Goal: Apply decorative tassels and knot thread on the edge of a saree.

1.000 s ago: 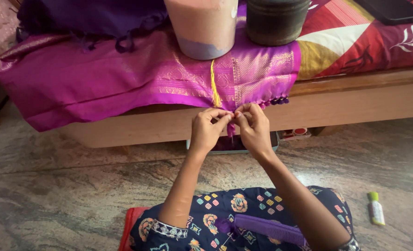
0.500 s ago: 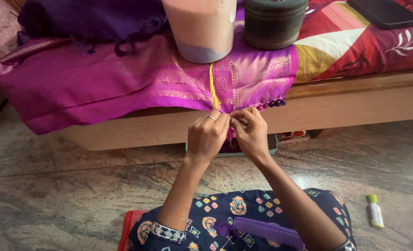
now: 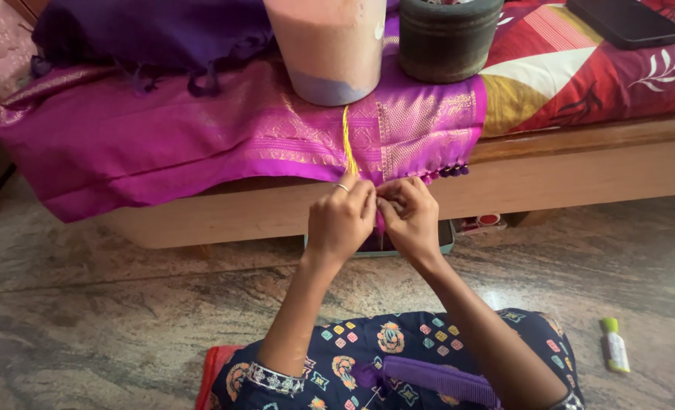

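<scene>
The magenta cloth (image 3: 163, 144) is woven silk-like fabric with a soft sheen and glinting gold thread borders. The bed frame (image 3: 580, 167) is smooth, matt wood. The floor (image 3: 125, 326) is polished, speckled stone. The dark container (image 3: 447, 38) looks matt and rough, the pink tub (image 3: 330, 45) dull plastic.

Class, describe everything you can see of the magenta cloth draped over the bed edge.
The magenta cloth looks silky, with a woven gold border and a row of small dark tassels along its hem. It hangs over the wooden bed frame, weighted by a pinkish tub and a dark round container. A yellow thread lies across it. The left hand and right hand pinch its lower edge.
</scene>
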